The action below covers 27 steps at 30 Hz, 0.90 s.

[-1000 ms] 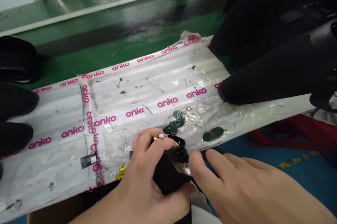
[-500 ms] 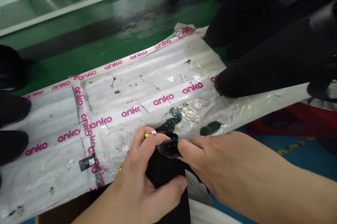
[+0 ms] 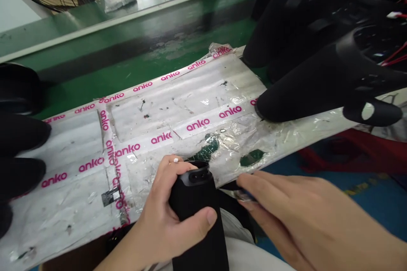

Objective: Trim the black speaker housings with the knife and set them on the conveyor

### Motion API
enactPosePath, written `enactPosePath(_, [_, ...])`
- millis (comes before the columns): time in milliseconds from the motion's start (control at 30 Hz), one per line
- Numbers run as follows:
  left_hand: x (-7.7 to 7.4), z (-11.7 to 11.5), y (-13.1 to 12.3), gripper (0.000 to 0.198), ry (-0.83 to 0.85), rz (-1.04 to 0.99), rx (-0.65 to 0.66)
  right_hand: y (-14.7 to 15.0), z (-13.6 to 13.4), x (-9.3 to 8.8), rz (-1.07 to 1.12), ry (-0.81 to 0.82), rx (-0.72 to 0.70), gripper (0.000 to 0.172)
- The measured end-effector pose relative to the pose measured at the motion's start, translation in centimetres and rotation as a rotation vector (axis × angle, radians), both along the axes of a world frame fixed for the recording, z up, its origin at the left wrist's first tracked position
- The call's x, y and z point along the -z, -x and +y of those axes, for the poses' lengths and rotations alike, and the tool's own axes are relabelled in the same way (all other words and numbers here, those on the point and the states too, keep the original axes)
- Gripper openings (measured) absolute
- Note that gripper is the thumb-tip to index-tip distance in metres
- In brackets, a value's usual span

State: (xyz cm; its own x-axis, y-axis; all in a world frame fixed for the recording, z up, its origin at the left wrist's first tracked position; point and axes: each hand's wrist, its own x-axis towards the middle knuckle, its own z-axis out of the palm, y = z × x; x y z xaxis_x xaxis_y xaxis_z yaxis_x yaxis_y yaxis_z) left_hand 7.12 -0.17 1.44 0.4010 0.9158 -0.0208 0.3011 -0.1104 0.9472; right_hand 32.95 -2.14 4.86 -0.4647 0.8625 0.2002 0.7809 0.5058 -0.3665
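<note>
Lower end of the black shell [image 3: 200, 224] runs off the bottom edge; the left palm covers part of its side. Small dark piece [image 3: 230, 186] at the right fingertips is mostly hidden, can't name it. White plug [image 3: 176, 160] by the left fingers, its wires not visible.

Left hand [image 3: 168, 216] wraps the shell, fingers over the top rim, thumb flat on the near side, shell tilted slightly. Right hand [image 3: 295, 207] comes in from lower right, knuckles up, thumb and fingertips close together; can't tell if they pinch the piece.

Shell sits just off the near edge of the taped bench [image 3: 178, 105]. Open bench between left shells [image 3: 22, 135] and right shells [image 3: 295, 80].
</note>
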Motion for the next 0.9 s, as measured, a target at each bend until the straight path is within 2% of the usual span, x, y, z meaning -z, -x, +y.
enactPosePath(33, [0.1, -0.1, 0.1, 0.054, -0.012, 0.012, 0.01, 0.9, -0.1, 0.5, 0.086, 0.073, 0.001, 0.021])
enactPosePath(100, [0.6, -0.4, 0.5, 0.068, -0.075, 0.024, 0.039, 2.8, -0.5, 1.4, 0.373, 0.324, 0.056, 0.016])
enactPosePath(167, [1.3, -0.9, 1.1, 0.08, -0.141, 0.024, 0.032, 4.1, -1.1, 2.3, 0.685, 0.639, 0.218, 0.03])
enactPosePath(233, [2.1, -1.6, 1.8, 0.076, -0.158, 0.038, -0.027, 4.7, -1.8, 3.0, 0.9, 0.861, 0.439, 0.053])
enactPosePath(333, [3.2, -2.9, 2.7, 0.066, -0.167, 0.14, -0.125, 4.1, -3.1, 4.1, 1.009, 0.961, 0.737, 0.079])
enactPosePath(400, [3.8, -3.5, 3.0, 0.067, -0.204, 0.2, -0.15, 3.2, -3.8, 4.7, 1.048, 0.981, 0.807, 0.081])
enactPosePath(533, [4.5, -3.5, 2.3, 0.094, -0.217, 0.284, -0.109, 1.9, -4.9, 5.6, 1.124, 1.017, 0.773, 0.066])
enactPosePath(633, [4.6, -3.0, 1.0, 0.113, -0.189, 0.209, -0.033, 2.0, -5.3, 6.0, 1.181, 1.053, 0.72, 0.067])
enactPosePath(700, [4.1, -2.7, 0.1, 0.113, -0.14, 0.106, 0.012, 2.6, -5.4, 6.1, 1.205, 1.086, 0.685, 0.072])
enactPosePath(800, [2.5, -2.4, -0.7, 0.105, 0.153, -0.215, 0.02, 3.9, -5.3, 6.1, 1.213, 1.133, 0.629, 0.077])
enactPosePath(867, [1.2, -2.3, -0.6, 0.098, 0.391, -0.435, 0.044, 4.6, -5.2, 6.0, 1.191, 1.137, 0.598, 0.074])
enactPosePath(900, [0.6, -2.2, -0.3, 0.094, 0.45, -0.464, 0.049, 4.7, -5.2, 5.8, 1.171, 1.121, 0.59, 0.069])
